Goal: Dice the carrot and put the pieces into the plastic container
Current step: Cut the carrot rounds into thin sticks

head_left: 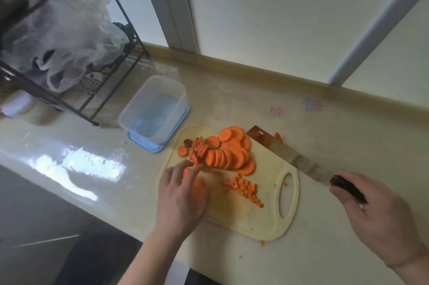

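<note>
Head view, carrot: we see a heap of carrot slices (222, 152) at the far end of the cutting board (267, 222); a small pile of diced pieces (246, 189) lies nearer its handle hole; we judge the slices light, stiff and damp, apt to roll or slide, best pinned flat from above.
Head view, hands: our left hand (183, 194) lies on the board, fingers bent over a few slices, gathering them; our right hand (380, 215) is wrapped round the handle of the knife (292, 157), its blade resting past the board's far edge.
Head view, container: the plastic container (153, 110) stands on its blue lid, empty of carrot, just beside the board's far corner.
Head view, surface and room: the desk (325, 122) is glossy, pale and likely slick; a wire rack (97, 89) with bags stands at the left; pale wall behind.
</note>
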### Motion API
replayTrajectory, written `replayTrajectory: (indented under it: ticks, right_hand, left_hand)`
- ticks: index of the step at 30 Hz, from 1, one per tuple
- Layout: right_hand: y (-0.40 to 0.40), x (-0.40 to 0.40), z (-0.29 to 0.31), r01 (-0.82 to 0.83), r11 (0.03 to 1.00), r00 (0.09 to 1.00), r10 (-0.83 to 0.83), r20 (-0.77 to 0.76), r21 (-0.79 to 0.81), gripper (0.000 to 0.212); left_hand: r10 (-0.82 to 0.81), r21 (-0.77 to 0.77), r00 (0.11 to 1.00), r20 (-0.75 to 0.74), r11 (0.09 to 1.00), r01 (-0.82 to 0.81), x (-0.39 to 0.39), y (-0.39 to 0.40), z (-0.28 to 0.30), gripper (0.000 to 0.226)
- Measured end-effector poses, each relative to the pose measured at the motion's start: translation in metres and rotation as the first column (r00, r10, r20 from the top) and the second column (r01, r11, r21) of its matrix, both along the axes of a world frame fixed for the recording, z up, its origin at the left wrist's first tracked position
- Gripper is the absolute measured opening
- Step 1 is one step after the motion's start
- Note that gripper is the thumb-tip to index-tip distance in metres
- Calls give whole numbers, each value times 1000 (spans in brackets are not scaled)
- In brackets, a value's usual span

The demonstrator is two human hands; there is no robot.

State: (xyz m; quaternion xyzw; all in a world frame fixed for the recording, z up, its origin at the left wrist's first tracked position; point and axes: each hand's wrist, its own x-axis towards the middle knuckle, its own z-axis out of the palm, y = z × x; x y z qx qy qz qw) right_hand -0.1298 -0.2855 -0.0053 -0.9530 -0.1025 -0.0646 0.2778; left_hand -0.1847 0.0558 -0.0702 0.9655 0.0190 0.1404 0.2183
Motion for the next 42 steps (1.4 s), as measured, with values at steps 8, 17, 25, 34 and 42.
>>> replayTrajectory:
  ticks: [8, 17, 25, 34, 42]
  right_hand:
    - [-18, -17, -1, 136, 986, 984, -124, -130, 93, 33]
    - [-17, -16, -1, 140, 975, 976, -108, -187, 170, 27]
    - [-13, -7, 7, 96, 982, 972, -57, -226, 164, 27]
    - [-3, -20, 16, 12, 987, 977, 22, -211, 158, 38]
    - [23, -47, -5, -240, 971, 929, 231, -289, 6, 35]
  left_hand:
    - [-731, 252, 571, -374, 512, 821, 120, -26, 18, 43]
    - [-761, 256, 558, -332, 497, 829, 129, -22, 11, 34]
    - [-706, 191, 560, -433, 535, 823, 144, -26, 12, 39]
    - [-691, 243, 621, -368, 574, 782, 141, 6, 4, 38]
    - [-706, 202, 622, -338, 592, 781, 137, 17, 2, 40]
